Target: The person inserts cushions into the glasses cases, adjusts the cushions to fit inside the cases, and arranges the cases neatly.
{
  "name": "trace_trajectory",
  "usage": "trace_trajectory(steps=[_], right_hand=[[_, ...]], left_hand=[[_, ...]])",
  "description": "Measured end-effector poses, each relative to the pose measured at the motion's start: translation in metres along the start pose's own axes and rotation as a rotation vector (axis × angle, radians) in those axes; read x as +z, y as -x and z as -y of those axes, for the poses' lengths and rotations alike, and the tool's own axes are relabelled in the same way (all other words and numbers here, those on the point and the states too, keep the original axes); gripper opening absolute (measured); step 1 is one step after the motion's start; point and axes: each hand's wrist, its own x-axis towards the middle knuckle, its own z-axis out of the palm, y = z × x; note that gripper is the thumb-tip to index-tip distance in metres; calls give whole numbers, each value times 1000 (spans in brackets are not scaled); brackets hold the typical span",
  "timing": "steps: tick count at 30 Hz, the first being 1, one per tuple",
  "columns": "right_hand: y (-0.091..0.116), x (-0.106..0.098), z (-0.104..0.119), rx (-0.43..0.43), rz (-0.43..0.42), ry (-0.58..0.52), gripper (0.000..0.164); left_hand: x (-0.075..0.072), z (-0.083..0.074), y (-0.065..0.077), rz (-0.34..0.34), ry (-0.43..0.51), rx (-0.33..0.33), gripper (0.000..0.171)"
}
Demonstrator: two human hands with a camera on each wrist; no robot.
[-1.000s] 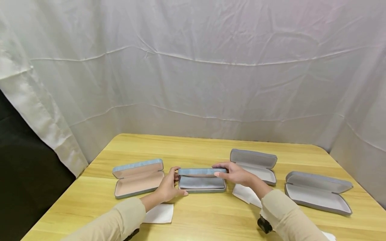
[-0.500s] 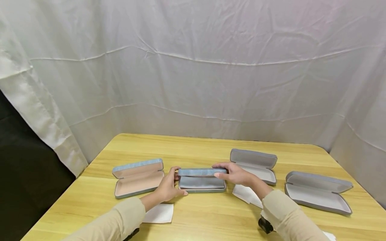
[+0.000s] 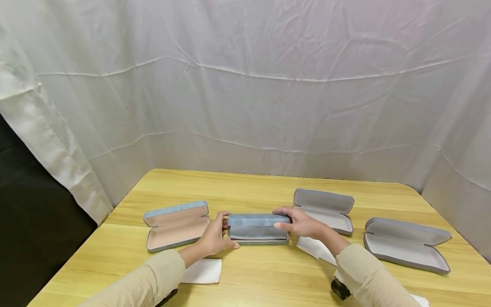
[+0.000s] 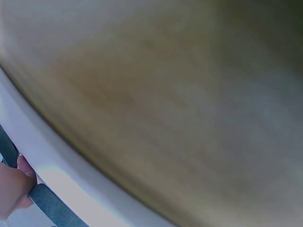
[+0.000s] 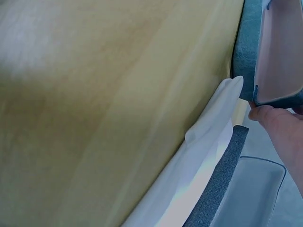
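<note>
left hand (image 3: 212,239) gripping blue case (image 3: 258,242), right hand (image 3: 303,222) pinching its lid (image 3: 251,220) (ajar), 3 open cases (image 3: 178,236) nearby

A curtained-off booth, as far as I can tell: pale drapes (image 3: 245,106) hang far, left and right round a wood-grain table (image 3: 264,273).

The left sleeve (image 3: 132,285) and right sleeve (image 3: 387,288) are the same light beige cloth, long and loose, with soft creases along the forearms; each ends in a broad, plain cuff, the left cuff (image 3: 169,265) and right cuff (image 3: 356,260) standing a little wide of the wrist with slightly wavy edges; beneath the right cuff shows a chunky black device (image 3: 340,290), its details too small to read; under the left one, a dark strip (image 3: 167,297), mostly hidden; the left grip (image 3: 212,241) and right grip (image 3: 303,224) are bare.
</note>
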Motion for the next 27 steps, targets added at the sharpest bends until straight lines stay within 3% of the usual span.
trace_trajectory(steps=[8,17,23,27], right_hand=[[3,6,-1,-79,-18,263,68],[5,12,-2,-111,-46,296,68],[8,16,-1,-181,-89,330,68],[9,17,0,-157,-89,354,67]], left_hand=[[0,-1,-1,4,-15,27,82],[-1,-2,1,10,-87,39,81],[-1,-1,2,7,-102,42,82],[0,-1,2,6,-101,45,82]])
